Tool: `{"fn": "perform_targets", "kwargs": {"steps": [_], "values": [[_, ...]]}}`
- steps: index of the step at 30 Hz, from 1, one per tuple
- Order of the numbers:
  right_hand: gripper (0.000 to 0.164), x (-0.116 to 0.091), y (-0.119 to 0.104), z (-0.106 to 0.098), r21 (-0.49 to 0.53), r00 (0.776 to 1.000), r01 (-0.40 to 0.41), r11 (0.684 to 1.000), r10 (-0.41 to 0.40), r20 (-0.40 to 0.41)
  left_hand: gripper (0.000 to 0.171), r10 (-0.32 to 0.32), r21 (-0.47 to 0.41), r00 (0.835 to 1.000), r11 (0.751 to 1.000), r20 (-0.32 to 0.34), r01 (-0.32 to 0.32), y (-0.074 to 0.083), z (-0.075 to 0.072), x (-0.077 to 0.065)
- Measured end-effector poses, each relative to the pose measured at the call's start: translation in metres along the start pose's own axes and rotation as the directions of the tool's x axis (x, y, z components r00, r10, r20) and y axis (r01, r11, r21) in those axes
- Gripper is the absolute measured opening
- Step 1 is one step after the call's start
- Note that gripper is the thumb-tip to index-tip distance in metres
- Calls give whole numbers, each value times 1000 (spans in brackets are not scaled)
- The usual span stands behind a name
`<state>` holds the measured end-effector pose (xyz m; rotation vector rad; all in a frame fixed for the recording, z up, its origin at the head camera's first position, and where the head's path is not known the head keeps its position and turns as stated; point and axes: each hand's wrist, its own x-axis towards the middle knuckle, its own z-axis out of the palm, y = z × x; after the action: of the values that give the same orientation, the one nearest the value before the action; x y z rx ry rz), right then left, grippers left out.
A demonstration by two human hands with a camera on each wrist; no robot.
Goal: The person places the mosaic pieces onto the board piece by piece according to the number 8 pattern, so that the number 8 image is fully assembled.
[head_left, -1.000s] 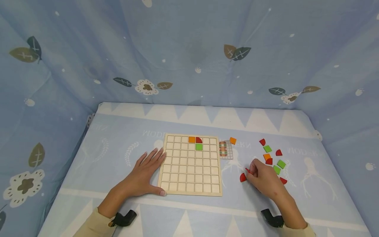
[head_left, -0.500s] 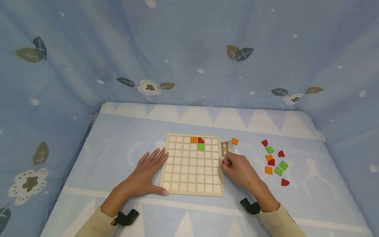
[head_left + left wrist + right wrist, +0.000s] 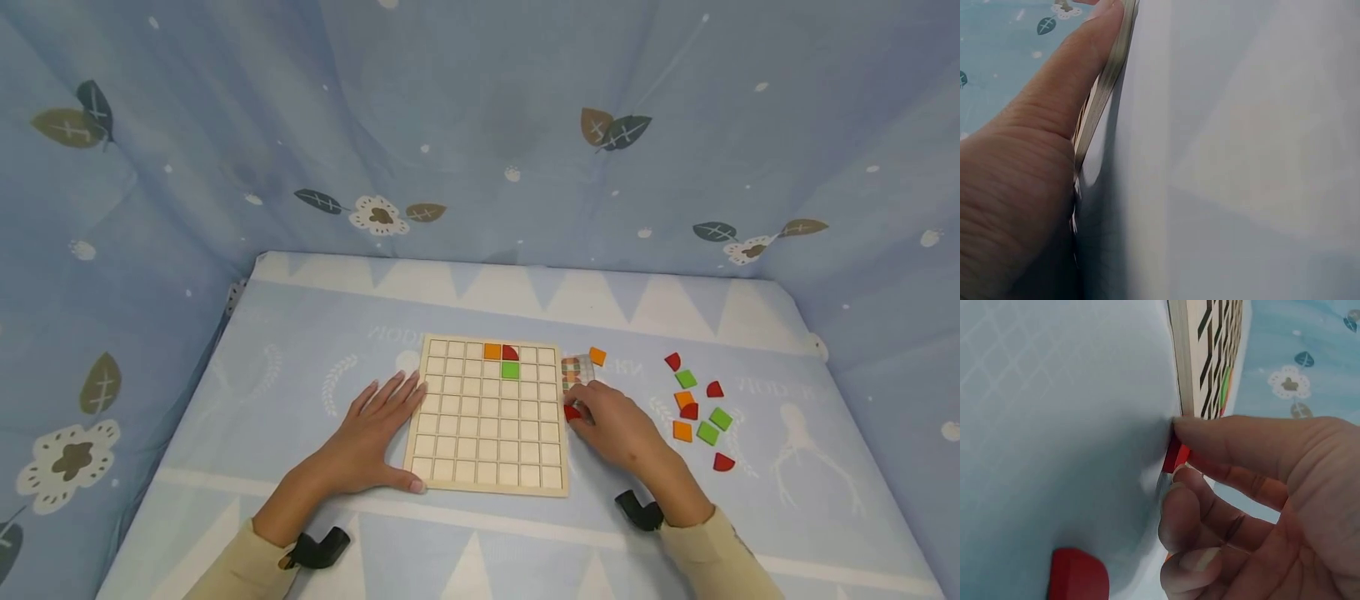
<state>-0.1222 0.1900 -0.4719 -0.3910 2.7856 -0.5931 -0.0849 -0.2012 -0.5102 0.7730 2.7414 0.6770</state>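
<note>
My right hand (image 3: 611, 425) holds a red quarter-circle tile (image 3: 572, 413) between thumb and fingertips, beside the right edge of the wooden grid board (image 3: 491, 489). The right wrist view shows this red tile (image 3: 1175, 455) low against the board's side, and a second red piece (image 3: 1079, 575) on the cloth nearby. My left hand (image 3: 371, 442) rests at the board's left side with fingers spread and thumb near the front corner. In the board's upper cells sit an orange square (image 3: 492, 351), a red quarter-circle (image 3: 510, 352) and a green square (image 3: 510, 370).
Partly covered by the right hand, a small pattern card (image 3: 577, 371) lies right of the board. An orange tile (image 3: 597, 357) is just beyond it. Several red, green (image 3: 721, 418) and orange tiles are scattered farther right. Blue patterned curtains (image 3: 480, 167) enclose the table.
My right hand has moved left from the loose tiles to the board's right edge, carrying a red tile. In the last half second it barely shifted. The left hand stays in place.
</note>
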Motion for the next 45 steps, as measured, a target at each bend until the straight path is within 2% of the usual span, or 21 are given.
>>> {"fn": "perform_targets", "kwargs": {"steps": [4,10,13,18,22,25,28,30,35,42,45], "values": [[25,6,0,0,37,1000,-11,999,10,29,137,2,-2,1000,1000,-3,-2,0,-1,1],[17,9,4,-4,170,996,-46,984,31,86,137,-8,1,1000,1000,-3,8,-2,-2,2],[14,10,6,-8,214,997,-53,975,38,74,137,-9,4,1000,1000,-3,9,-3,-1,2],[9,17,2,-13,287,1000,-14,958,6,29,137,-4,7,1000,1000,-17,4,-5,-2,3],[12,28,-10,-12,377,999,12,926,-23,25,137,-11,9,1000,1000,-22,11,-5,-2,3],[14,41,-20,-8,469,999,14,883,-34,34,137,-16,-1,999,1000,-28,16,-5,0,2],[15,54,-27,-1,531,997,6,847,-47,64,137,-9,-19,999,1000,-39,8,-3,2,0],[17,59,-30,4,544,994,-2,839,-59,95,137,-7,-24,999,1000,-35,6,-1,4,-1],[21,63,-36,12,523,989,-45,851,-35,142,136,-7,-35,1000,999,-21,6,3,6,-3],[25,62,-42,11,418,996,-25,908,-15,93,136,-7,-20,999,1000,-34,7,5,3,-4],[23,59,-45,10,342,998,-4,940,-16,58,136,0,-11,999,1000,-38,0,4,2,-3]]}}
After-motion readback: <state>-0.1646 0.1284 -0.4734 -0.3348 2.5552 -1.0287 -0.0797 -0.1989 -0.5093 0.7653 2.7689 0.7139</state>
